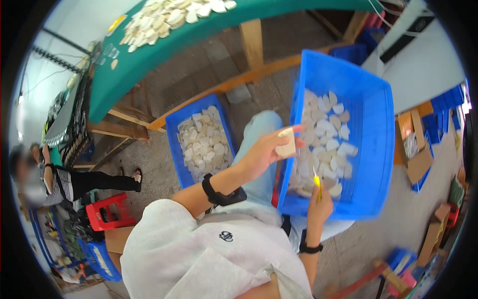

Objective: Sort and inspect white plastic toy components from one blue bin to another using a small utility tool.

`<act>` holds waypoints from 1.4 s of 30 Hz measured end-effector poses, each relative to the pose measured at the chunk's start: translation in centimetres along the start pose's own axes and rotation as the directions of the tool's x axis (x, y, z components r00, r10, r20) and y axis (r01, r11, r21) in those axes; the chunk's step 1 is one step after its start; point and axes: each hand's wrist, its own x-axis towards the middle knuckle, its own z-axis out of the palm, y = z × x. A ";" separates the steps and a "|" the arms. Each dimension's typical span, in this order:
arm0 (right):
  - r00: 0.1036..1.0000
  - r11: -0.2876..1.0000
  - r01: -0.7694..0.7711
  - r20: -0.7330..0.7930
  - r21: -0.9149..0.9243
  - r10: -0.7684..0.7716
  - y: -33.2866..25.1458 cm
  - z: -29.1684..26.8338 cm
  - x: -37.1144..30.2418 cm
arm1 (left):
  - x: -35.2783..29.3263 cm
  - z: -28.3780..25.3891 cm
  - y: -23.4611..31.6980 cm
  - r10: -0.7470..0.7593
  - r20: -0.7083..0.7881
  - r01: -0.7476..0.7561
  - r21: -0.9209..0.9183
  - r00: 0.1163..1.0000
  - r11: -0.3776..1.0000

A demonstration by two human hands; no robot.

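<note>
My left hand (264, 150) is closed on a pale cream half-round piece (287, 144), held up at the near left wall of a large blue bin (371, 149). In my right hand (320, 203) is a yellow-handled knife (317, 181), its thin pale tip pointing away from me toward the bin's inside. Many cream and white pieces (326, 130) lie heaped along the bin's left side. The bin tilts toward me beside my legs. The tool's tip and the held piece are apart.
Left of my knees, a second blue bin (171, 124) on the floor is filled with similar pieces. A green-topped table (112, 82) ahead carries another pile (174, 17). A red stool (110, 211) stands at left, near another person (59, 182). Cardboard boxes (418, 167) are at right.
</note>
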 end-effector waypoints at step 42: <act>0.906 0.988 -0.127 -0.395 0.092 0.153 7.4 -3.8 1.7 | 21.5 10.1 -12.8 -0.409 0.571 -0.419 0.813 0.712 0.405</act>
